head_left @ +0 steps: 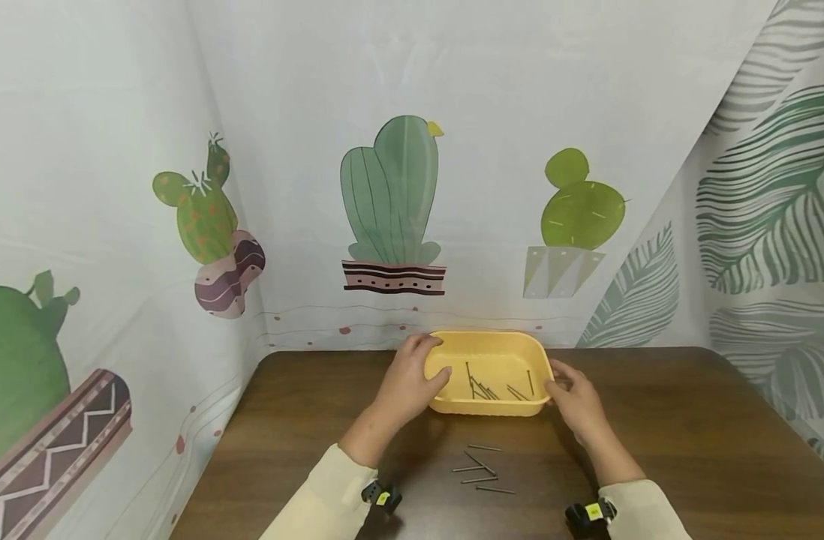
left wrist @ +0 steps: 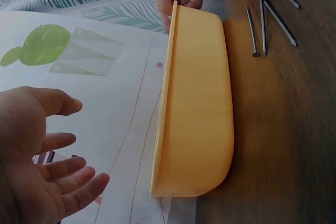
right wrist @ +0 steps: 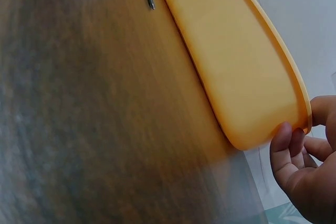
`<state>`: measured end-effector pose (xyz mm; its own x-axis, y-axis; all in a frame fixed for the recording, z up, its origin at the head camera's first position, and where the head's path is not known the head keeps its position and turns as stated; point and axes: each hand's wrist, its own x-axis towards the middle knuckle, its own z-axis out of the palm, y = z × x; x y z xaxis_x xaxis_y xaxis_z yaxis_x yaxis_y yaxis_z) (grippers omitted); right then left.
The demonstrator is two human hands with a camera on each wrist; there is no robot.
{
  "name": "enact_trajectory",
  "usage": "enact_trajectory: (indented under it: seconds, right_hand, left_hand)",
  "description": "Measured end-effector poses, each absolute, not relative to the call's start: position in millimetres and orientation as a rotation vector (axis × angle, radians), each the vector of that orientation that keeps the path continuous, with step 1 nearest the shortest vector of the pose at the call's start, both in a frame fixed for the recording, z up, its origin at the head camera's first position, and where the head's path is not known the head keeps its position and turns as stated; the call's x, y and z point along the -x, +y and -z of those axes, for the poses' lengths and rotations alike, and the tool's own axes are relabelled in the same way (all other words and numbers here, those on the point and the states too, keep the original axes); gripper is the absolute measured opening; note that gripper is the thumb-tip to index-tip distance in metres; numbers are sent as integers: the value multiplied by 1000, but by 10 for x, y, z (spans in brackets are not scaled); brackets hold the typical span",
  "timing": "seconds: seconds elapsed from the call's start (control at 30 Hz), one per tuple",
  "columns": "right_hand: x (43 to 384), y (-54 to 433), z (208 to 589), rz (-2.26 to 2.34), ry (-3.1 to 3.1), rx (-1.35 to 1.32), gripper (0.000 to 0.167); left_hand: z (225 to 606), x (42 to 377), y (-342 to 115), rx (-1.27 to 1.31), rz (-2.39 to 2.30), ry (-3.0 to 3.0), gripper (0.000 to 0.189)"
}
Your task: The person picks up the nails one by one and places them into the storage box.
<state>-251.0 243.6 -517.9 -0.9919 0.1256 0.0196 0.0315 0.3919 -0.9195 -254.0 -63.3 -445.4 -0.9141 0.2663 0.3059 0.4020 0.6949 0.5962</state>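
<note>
A shallow yellow plastic basket (head_left: pixel 486 407) sits at the back of the brown table with several nails (head_left: pixel 481 390) lying inside. My right hand (head_left: pixel 578 401) holds its right end, thumb and fingers at the rim; the right wrist view shows fingertips (right wrist: pixel 283 132) against the outer wall. Beside the left end is my left hand (head_left: pixel 412 382), its fingers spread. In the left wrist view that hand (left wrist: pixel 52 156) is apart from the basket wall (left wrist: pixel 197 103), with nothing in its grasp. Several more nails (head_left: pixel 479 470) lie loosely scattered on the table in front of the basket.
The dark wooden table (head_left: pixel 304 450) ends at the back against a white curtain (head_left: pixel 493 112) printed with cacti and leaves. A black wrist camera is strapped at each cream sleeve (head_left: pixel 331 499).
</note>
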Motion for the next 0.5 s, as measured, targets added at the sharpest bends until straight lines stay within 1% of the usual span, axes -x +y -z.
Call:
enact_trajectory:
  seconds: [0.27,0.5]
  right_hand:
    - [2519,2436,5170,-1687,-2539,147,54]
    - [2504,2428,5167,-1677,-2547,148,54]
  left_hand:
    - [4463,2499,-626,558,1013,-2733,52]
    - [4485,2412,-614,597,988,-2743,49]
